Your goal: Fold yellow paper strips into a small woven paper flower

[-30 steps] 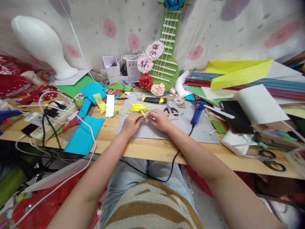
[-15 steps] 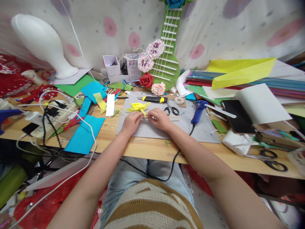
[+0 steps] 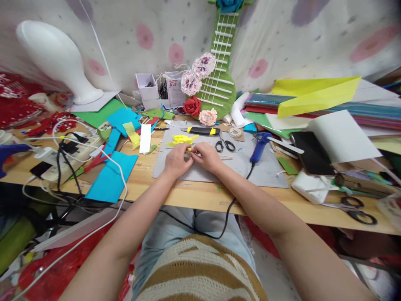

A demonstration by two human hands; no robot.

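Note:
My left hand (image 3: 178,161) and my right hand (image 3: 207,157) meet over the grey cutting mat (image 3: 266,175), fingers closed and fingertips together. They pinch a small piece of yellow paper, mostly hidden by the fingers. Just behind my left hand lies a pile of yellow paper petals (image 3: 183,139). A thin wooden stick (image 3: 226,157) shows to the right of my right hand; whether it is held, I cannot tell. Beyond the hands are a black and yellow utility knife (image 3: 202,131), scissors (image 3: 225,145) and a roll of tape (image 3: 235,132).
A blue glue gun (image 3: 260,148) lies on the mat's right, its cord running over the table edge. Blue paper (image 3: 112,175) and a power strip (image 3: 70,154) are at left. A phone (image 3: 313,152) and more scissors (image 3: 357,209) are at right. A green paper guitar (image 3: 219,92) stands behind.
My hands have drawn together; the gap between their fingertips has closed. My left hand has turned and shifted right, covering more of the yellow piece.

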